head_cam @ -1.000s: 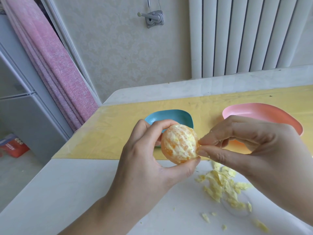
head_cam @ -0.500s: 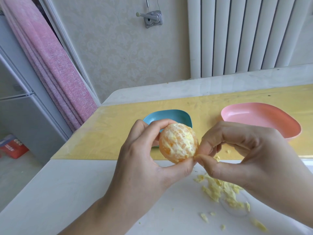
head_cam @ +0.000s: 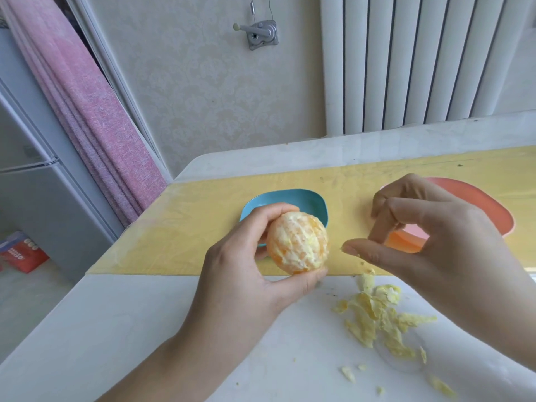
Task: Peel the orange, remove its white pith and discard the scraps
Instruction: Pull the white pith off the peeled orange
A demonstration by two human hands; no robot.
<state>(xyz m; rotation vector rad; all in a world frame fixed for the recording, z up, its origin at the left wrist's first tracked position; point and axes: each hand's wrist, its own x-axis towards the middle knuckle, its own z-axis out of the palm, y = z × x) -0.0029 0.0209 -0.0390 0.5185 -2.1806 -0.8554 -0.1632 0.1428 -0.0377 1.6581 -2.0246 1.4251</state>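
My left hand (head_cam: 240, 274) grips a peeled orange (head_cam: 297, 245) above the table's front part, thumb underneath and fingers over its top and back. Streaks of white pith still cover the fruit. My right hand (head_cam: 435, 250) hovers just right of the orange without touching it. Its thumb points left and the curled forefinger rests on the thumb, with nothing visible between them. Tiny pith bits (head_cam: 366, 267) hang in the air under the thumb. A pile of pale yellow pith scraps (head_cam: 377, 317) lies on the white table (head_cam: 116, 329) below that hand.
A blue dish (head_cam: 290, 198) sits on the yellow mat (head_cam: 203, 227) behind the orange. A pink dish (head_cam: 493, 210) sits to its right, partly hidden by my right hand. The table's left edge drops to the floor beside a fridge (head_cam: 29, 184) and a pink curtain (head_cam: 87, 111).
My right hand was picking at the orange's right side; it has pulled away to the right, and small pith bits now drop from it. The left hand has turned the orange slightly.
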